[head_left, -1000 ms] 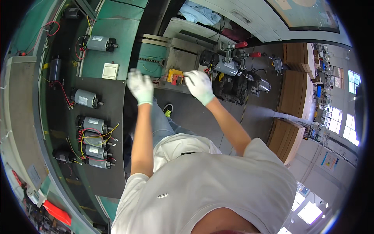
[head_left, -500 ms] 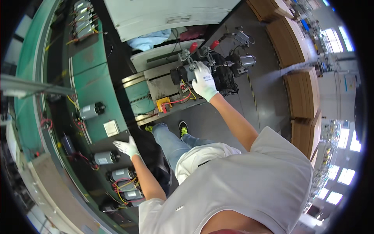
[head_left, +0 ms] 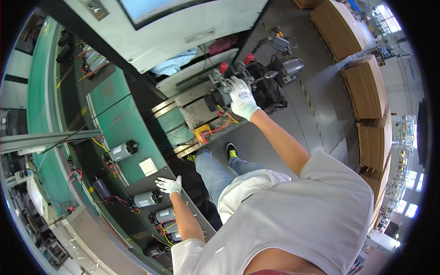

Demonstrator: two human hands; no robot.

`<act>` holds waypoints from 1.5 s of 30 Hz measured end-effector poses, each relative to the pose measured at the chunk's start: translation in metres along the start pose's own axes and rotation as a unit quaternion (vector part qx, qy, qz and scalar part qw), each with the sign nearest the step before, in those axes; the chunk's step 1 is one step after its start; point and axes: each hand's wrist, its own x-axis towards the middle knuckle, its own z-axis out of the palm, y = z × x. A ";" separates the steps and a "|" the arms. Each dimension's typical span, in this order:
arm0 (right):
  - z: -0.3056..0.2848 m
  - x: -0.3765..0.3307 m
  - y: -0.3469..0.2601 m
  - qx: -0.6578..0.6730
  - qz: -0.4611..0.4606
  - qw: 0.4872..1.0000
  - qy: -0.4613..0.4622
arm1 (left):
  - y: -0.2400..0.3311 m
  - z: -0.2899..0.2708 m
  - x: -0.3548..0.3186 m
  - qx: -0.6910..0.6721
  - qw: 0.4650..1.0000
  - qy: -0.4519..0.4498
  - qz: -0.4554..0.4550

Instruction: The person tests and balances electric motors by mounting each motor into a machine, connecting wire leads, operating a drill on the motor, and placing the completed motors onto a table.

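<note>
My right hand (head_left: 243, 98), in a white glove, lies over a grey cylindrical motor (head_left: 222, 97) in a metal fixture, its fingers bent round the motor's top next to the toggle clamps. Two red clamp handles (head_left: 223, 68) stand just beyond the fingertips. Red and yellow wires run from this motor toward a yellow terminal block (head_left: 202, 133) on the fixture. On the left, my left hand (head_left: 168, 184), gloved too, is held open with its fingers spread and nothing in it. It is near a white square switch plate (head_left: 148, 167) and a wired motor (head_left: 145, 199) on the bench.
Another motor (head_left: 123, 150) lies on the green bench top (head_left: 112, 107), with several more motors (head_left: 163, 215) closer to me. A white cabinet (head_left: 169, 39) stands ahead. Stacked brown cartons (head_left: 366, 87) line the right side, beyond the grey floor (head_left: 316, 114).
The head view has shifted, so the bench and fixture appear further right and lower-left parts have turned. My right hand stays on the motor; my left hand remains open beside the bench.
</note>
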 end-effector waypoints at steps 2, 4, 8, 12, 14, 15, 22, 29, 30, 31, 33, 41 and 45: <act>0.001 0.003 -0.005 -0.001 0.010 1.000 -0.021 | -0.004 0.004 0.003 0.007 1.000 -0.003 -0.011; 0.001 0.001 0.001 -0.014 0.022 0.999 -0.021 | 0.006 0.002 0.004 0.001 1.000 -0.019 -0.006; 0.003 0.005 -0.008 -0.042 0.029 0.998 -0.045 | -0.003 0.012 0.006 0.013 1.000 -0.009 -0.019; -0.002 -0.003 -0.004 -0.062 0.037 0.996 -0.055 | 0.002 0.003 -0.001 0.022 0.998 -0.048 -0.017; 0.003 0.002 -0.011 -0.071 0.035 0.994 -0.077 | -0.004 0.005 -0.002 0.023 0.998 -0.051 -0.026; 0.001 -0.001 -0.009 -0.084 0.040 0.990 -0.103 | 0.003 -0.003 -0.004 0.032 0.997 -0.061 -0.024; -0.001 -0.004 -0.005 -0.117 0.056 0.988 -0.084 | 0.011 -0.019 -0.004 -0.007 1.000 -0.007 0.029; -0.002 0.004 -0.007 -0.166 0.080 0.972 -0.149 | 0.003 -0.011 -0.022 -0.011 1.000 0.002 0.011; -0.009 0.005 -0.019 -0.170 0.087 0.964 -0.186 | -0.004 -0.004 -0.020 -0.012 1.000 0.013 0.003; -0.013 0.002 -0.016 -0.165 0.081 0.964 -0.193 | -0.003 0.001 -0.020 -0.011 1.000 0.020 0.001; -0.012 -0.003 -0.018 -0.146 0.096 0.973 -0.153 | -0.005 0.004 -0.020 -0.011 1.000 0.016 0.001; 0.006 0.012 -0.011 -0.193 0.152 0.957 -0.156 | -0.001 0.010 0.006 -0.017 0.999 0.033 -0.001; 0.001 0.020 -0.033 -0.207 0.157 0.942 -0.212 | -0.005 0.021 0.012 -0.003 1.000 0.023 -0.016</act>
